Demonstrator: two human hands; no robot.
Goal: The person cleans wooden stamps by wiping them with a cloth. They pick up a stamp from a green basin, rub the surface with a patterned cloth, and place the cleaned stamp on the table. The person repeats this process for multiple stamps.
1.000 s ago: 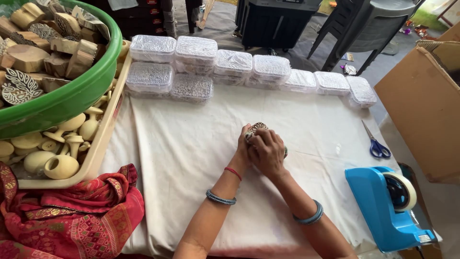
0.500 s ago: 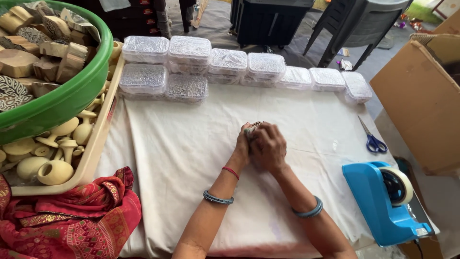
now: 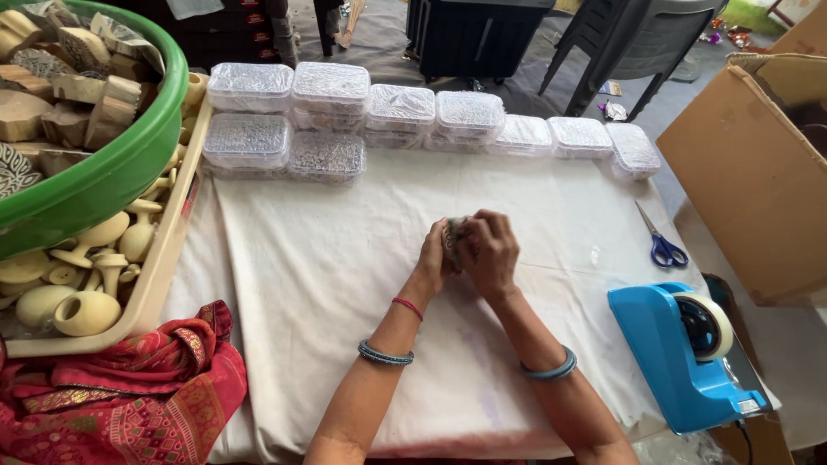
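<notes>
You are holding a small patterned block (image 3: 450,242) between both hands over the middle of the white cloth (image 3: 345,284). Your left hand (image 3: 433,255) is pressing its near side while your right hand (image 3: 488,251) is curling fingers tightly over the top (most of it is hidden, so its long axis cannot be told). Clear lidded boxes (image 3: 401,110) are lining the far edge; a blue tape dispenser (image 3: 680,353) is sitting at your right.
</notes>
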